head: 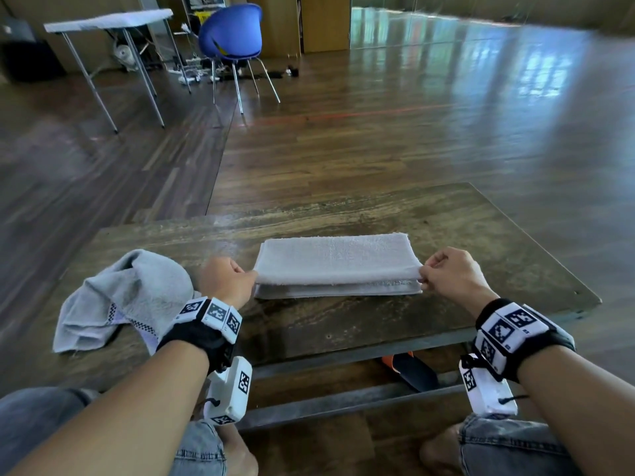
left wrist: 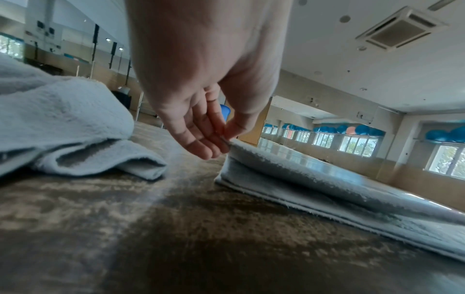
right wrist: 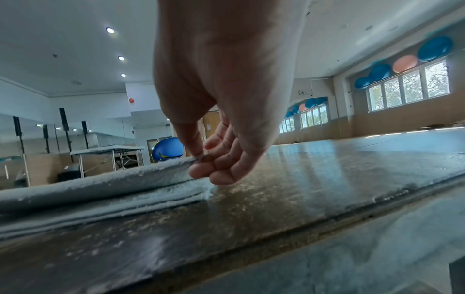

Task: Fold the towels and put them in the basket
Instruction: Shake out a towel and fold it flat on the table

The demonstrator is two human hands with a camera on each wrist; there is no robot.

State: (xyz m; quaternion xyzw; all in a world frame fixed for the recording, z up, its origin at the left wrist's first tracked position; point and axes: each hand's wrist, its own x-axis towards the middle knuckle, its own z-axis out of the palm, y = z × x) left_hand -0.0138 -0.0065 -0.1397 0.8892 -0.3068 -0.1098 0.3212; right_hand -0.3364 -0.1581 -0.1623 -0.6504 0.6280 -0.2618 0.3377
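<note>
Both hands pinching the top layer of a folded towel

Head: left hand [head: 228,278] and right hand [head: 452,273] pinch the folded towel [head: 335,261] mid-counter [head: 343,321]; crumpled towel [head: 127,297] near the left edge; left wrist: fingers [left wrist: 201,143] pinch its corner; right wrist: fingers [right wrist: 201,171] likewise.

- Low wooden table [head: 343,324] under my grip, worn top, metal edge [right wrist: 327,214] along the near side; steel frame bars [head: 343,403] below it, towards my knees.
- Orange-and-black object [head: 409,369] under the table, below and near my right grip; cannot tell what it is.
- Dark wood plank floor [head: 412,132] beyond the table, glossy, window glare far right.
- Blue shell chair [head: 232,32] on thin metal legs, well ahead and left of my grip.
- Folding table [head: 106,20] with a white cover, further left of the chair.
- Cables and small clutter [head: 196,72] on the floor behind the chair.
- Blue and pink exercise balls [right wrist: 405,61] above the windows, right of my grip.
- Ceiling air-conditioning vent [left wrist: 400,29] overhead.
</note>
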